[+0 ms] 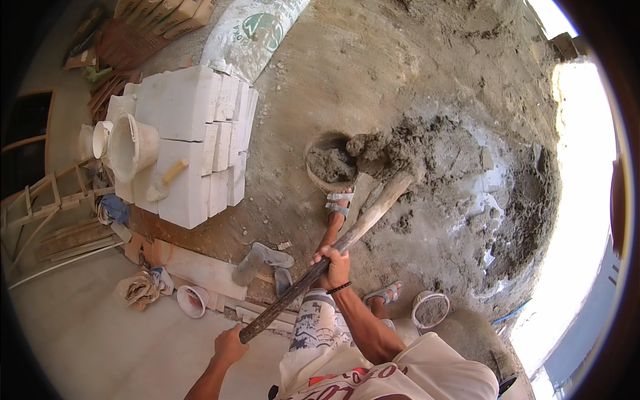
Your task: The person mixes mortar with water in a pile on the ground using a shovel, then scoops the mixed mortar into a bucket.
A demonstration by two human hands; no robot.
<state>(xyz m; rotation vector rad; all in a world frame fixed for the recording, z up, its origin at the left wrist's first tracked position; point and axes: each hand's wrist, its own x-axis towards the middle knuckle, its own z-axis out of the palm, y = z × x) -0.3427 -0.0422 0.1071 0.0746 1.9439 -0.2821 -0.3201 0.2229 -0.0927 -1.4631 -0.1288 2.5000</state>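
Grips wooden handle (375, 217) in closed left hand (230, 347) and right hand (335, 268); shows bucket (321, 183) part-filled (apparently); leaves much mortar (450, 150) outside.

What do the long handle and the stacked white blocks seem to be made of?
Long handle: likely bare wood, by its irregular, streaked surface, darker toward the lower end. White blocks: matte, chalky, square-edged; perhaps aerated concrete, but plaster is possible.
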